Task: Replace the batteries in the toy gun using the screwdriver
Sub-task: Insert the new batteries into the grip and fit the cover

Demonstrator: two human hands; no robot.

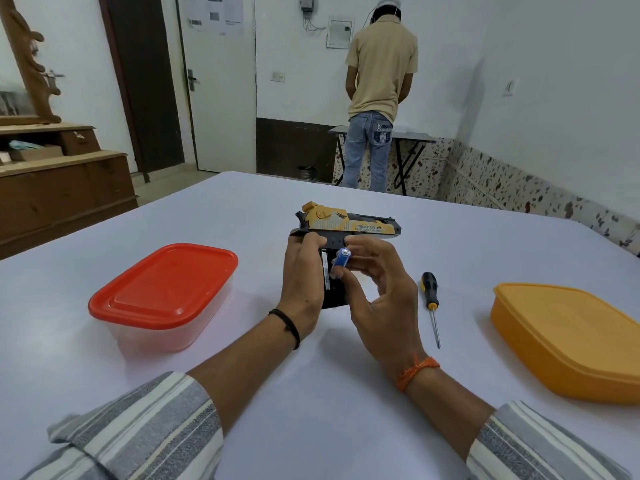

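Observation:
The toy gun [349,225], black with a yellow slide, stands in the middle of the white table [311,393], its grip pointing toward me. My left hand [302,278] is wrapped around the grip from the left. My right hand [377,292] pinches a blue battery [341,260] between thumb and fingers, right at the open slot in the grip. Another silvery battery [326,271] shows inside the grip. The screwdriver [430,299], black and yellow handle, lies on the table right of my right hand, tip toward me.
A clear box with a red lid [162,289] sits to the left. A yellow lidded box [571,341] sits at the right edge. A person [381,91] stands at a small folding table by the far wall, back turned. A wooden dresser [62,188] is at left.

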